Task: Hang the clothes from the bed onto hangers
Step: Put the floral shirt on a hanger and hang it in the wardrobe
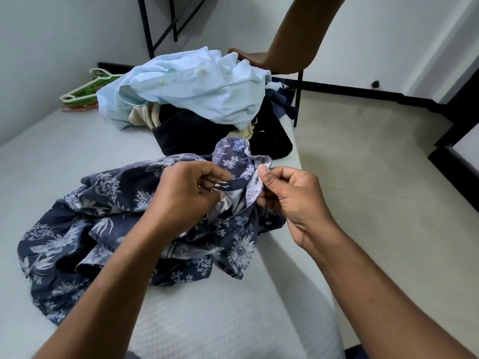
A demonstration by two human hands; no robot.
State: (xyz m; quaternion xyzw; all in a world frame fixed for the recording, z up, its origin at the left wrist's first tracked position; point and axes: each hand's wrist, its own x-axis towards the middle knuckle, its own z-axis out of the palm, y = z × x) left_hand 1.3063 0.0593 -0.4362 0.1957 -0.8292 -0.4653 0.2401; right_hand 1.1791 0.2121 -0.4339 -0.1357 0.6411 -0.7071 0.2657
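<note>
L hand (186,195) + R hand (293,200) close together, forearms extended, fingers (267,174) pinching shirt (77,229).

Matt cloth floral shirt (77,229) on textured woven mattress (207,320).

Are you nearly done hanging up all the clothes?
Not nearly. Nothing looks hung yet. The left hand and the right hand both pinch the flowered shirt near a button. Still to do: the light blue shirt and dark clothes piled on the bed, with the hangers lying unused beside them.
</note>
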